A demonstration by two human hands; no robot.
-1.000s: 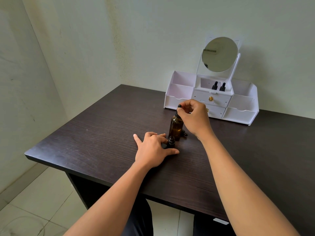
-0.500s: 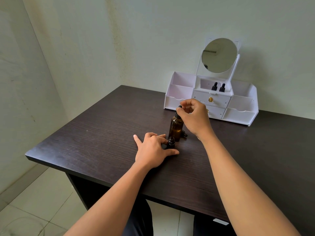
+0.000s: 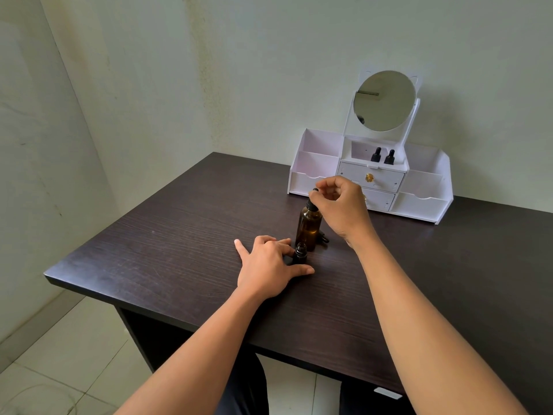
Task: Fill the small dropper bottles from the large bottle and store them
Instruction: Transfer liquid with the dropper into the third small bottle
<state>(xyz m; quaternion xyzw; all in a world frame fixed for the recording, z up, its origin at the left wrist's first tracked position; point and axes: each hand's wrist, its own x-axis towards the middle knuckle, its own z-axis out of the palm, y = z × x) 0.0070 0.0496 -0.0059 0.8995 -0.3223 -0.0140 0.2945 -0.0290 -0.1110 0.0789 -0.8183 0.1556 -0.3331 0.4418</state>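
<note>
A large amber bottle (image 3: 308, 228) stands upright in the middle of the dark table (image 3: 185, 235). My right hand (image 3: 344, 209) pinches the black dropper top (image 3: 313, 202) at its neck. Just in front stands a small dark dropper bottle (image 3: 300, 253), uncapped, and my left hand (image 3: 269, 265) steadies it between thumb and fingers. A small black cap (image 3: 323, 236) lies behind the large bottle. Two capped small bottles (image 3: 383, 156) stand in the top middle compartment of the white organizer (image 3: 314, 163).
The white organizer with a round mirror (image 3: 384, 100) and two drawers sits at the back of the table against the wall. The table's front edge runs close to my arms; a tiled floor shows to the lower left.
My right hand has shifted slightly at the dropper top of the large bottle. My left hand and the small bottle have not moved.
</note>
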